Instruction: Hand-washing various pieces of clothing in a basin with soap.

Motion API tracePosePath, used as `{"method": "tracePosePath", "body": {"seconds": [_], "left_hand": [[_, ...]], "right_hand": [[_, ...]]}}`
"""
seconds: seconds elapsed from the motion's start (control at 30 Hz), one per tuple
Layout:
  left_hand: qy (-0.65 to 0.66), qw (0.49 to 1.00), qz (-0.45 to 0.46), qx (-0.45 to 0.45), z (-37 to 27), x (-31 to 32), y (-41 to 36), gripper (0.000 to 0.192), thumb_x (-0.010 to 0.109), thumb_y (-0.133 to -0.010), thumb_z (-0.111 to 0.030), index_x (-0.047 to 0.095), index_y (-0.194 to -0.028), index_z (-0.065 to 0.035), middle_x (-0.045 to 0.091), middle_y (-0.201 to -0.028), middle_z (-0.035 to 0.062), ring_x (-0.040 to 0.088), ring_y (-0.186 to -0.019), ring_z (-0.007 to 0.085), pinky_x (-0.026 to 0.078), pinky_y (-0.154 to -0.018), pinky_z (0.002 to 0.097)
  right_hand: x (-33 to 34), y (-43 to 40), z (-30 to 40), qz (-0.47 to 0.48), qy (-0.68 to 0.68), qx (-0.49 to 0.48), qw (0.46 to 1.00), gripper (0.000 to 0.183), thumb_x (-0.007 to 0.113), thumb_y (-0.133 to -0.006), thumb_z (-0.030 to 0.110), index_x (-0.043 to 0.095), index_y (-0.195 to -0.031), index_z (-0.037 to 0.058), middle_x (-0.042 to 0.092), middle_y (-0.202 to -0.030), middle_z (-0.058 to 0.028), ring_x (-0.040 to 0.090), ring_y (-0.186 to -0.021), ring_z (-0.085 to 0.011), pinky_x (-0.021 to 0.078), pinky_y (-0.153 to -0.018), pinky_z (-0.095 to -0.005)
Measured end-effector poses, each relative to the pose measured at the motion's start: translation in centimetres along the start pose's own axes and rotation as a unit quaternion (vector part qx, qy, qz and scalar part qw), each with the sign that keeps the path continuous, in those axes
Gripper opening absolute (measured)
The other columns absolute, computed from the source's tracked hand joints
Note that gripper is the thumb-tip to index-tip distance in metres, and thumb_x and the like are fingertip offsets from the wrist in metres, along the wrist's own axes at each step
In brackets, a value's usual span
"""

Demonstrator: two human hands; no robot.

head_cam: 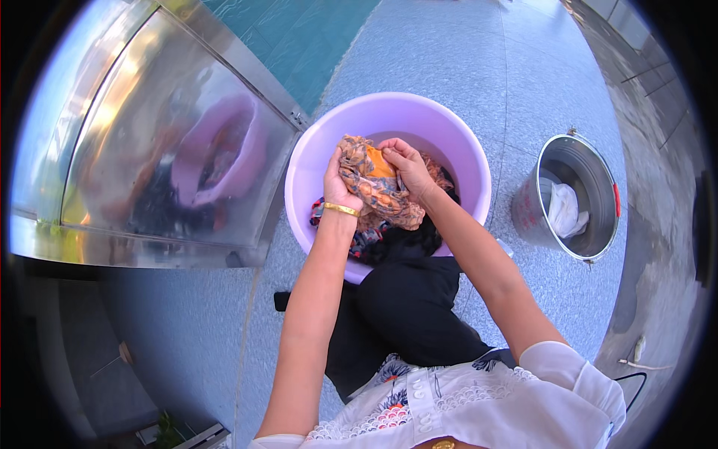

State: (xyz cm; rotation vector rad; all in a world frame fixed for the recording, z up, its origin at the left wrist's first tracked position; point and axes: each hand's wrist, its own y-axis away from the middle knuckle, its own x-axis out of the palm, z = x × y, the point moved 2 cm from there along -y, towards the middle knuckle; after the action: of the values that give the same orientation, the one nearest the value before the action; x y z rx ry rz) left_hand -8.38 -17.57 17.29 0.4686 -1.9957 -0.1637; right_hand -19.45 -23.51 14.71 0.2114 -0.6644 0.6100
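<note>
A bunched orange and grey patterned cloth [381,193] is held up over a large lilac plastic tub [387,104]. My left hand [339,182], with a gold bangle at its wrist, grips the cloth's left side. On the other side, my right hand [409,168] pinches a fold near a plain orange patch. Below the hands, the tub contains water and wet garments, among them a black cloth [404,244] and a red, blue and black patterned cloth [364,238]. The bunched cloth and my arms hide part of the tub's contents.
To the right stands a metal bucket [527,207] with a white cloth [564,210] inside. A shiny metal door [146,134] rises at the left, close to the tub and reflecting it. Grey speckled floor tiles [437,50] lie around the tub; green tiles [291,45] lie beyond.
</note>
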Motion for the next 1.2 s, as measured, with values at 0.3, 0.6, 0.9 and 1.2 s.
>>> {"method": "tracePosePath", "body": {"seconds": [0.3,0.6,0.9,1.2], "left_hand": [[-0.067,0.997,-0.015,-0.030,2.0,-2.6,-1.6,0.028,0.042,-0.086,-0.035,0.055,-0.097,-0.0127,0.059,-0.093,0.0055,0.056,-0.087,0.0193,0.045,-0.079,0.0343],[-0.071,0.987,0.126,-0.066,-2.6,-6.0,-2.6,0.018,0.042,-0.085,-0.028,0.050,-0.078,-0.0132,0.054,-0.074,0.0006,0.054,-0.060,0.0144,0.047,-0.056,0.0304],[-0.052,0.994,0.034,-0.090,2.0,-0.6,-0.6,0.028,0.039,-0.087,-0.024,0.054,-0.097,-0.0030,0.060,-0.094,0.0102,0.058,-0.085,0.0217,0.047,-0.074,0.0367],[-0.116,0.991,-0.008,-0.073,1.5,-1.7,-0.5,0.029,0.038,-0.088,-0.031,0.054,-0.095,-0.0075,0.058,-0.092,0.0074,0.057,-0.083,0.0194,0.047,-0.073,0.0343]], "right_hand": [[6.1,-0.6,0.8,0.034,0.618,-0.279,0.734,0.033,0.052,-0.079,0.029,0.057,-0.056,0.0053,0.056,-0.059,-0.0127,0.056,-0.056,-0.0338,0.0448,-0.053,-0.0423],[11.1,4.3,-0.2,0.031,0.644,-0.246,0.724,0.027,0.055,-0.072,0.023,0.055,-0.052,0.0044,0.056,-0.059,-0.0142,0.056,-0.053,-0.0306,0.0444,-0.050,-0.0398],[5.6,-3.0,2.5,-0.150,0.640,-0.122,0.744,0.030,0.051,-0.076,0.030,0.063,-0.062,0.0054,0.056,-0.056,-0.0180,0.058,-0.056,-0.0339,0.0469,-0.053,-0.0416],[7.2,-1.6,1.7,-0.108,0.649,-0.204,0.725,0.032,0.053,-0.077,0.028,0.059,-0.055,0.0050,0.054,-0.053,-0.0160,0.055,-0.049,-0.0321,0.0440,-0.049,-0.0407]]}}
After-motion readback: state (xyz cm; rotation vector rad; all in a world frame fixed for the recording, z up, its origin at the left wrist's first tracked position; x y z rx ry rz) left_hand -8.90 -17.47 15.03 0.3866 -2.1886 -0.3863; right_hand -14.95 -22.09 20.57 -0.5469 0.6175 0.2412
